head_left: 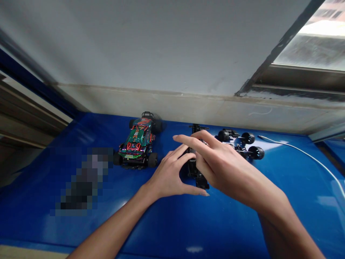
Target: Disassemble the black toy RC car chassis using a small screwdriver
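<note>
Hands: left hand point(169, 176) spread, fingertips against the chassis point(201, 181); right hand point(218, 163) laid over it, grip hidden.
Chassis: black, mid-tabletop point(188, 226), mostly covered.
Surroundings: toy car point(138, 142) left; wheels point(244, 143) right; cable point(309, 157) beyond.

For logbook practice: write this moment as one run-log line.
left hand: fingertips on black plastic car chassis | right hand: over chassis, grip hidden | beside: green-red toy car, black wheel axles

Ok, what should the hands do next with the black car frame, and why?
Probably close the left hand on the frame to steady it. That hand is open beside it, the right hand lies over it, and the frame rests on the table with the wheels lying apart from it.
</note>
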